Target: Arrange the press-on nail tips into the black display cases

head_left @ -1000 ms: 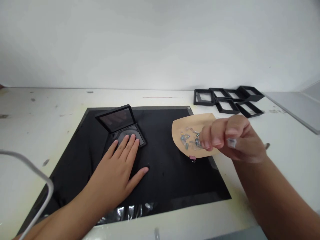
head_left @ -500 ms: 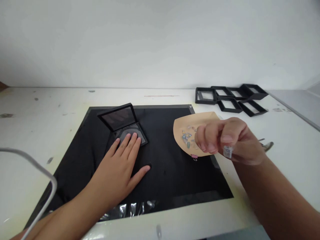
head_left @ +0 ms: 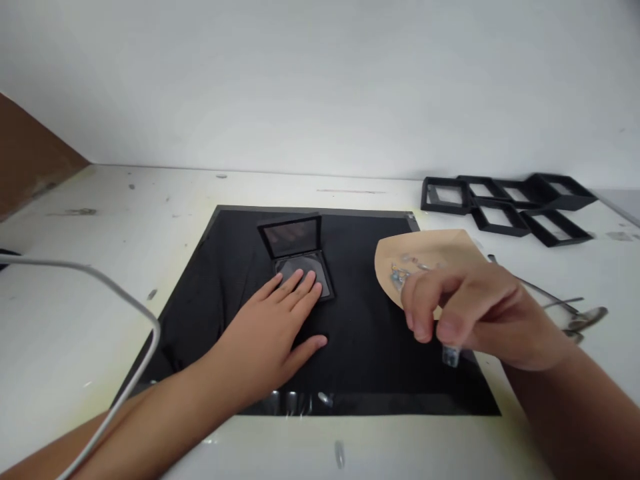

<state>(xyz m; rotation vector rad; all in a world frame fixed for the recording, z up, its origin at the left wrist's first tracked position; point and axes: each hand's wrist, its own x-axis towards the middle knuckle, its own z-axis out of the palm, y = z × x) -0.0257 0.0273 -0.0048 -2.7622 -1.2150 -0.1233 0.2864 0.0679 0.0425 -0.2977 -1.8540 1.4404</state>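
My left hand lies flat and open on the black mat, fingertips resting on the base of a small open black display case whose lid stands up. My right hand hovers over the mat's right edge, fingers curled, pinching a small clear piece that hangs below my thumb. Just behind that hand lies a tan paper sheet with several small bluish and pink pieces on it.
Several empty black frame cases sit at the back right of the white table. Metal tweezers and a spoon-like tool lie right of the paper. A grey cable arcs at the left. A brown board stands far left.
My right hand has dropped lower and nearer with the clear piece. The view has shifted left, bringing the brown board in. My left hand stays on the case.
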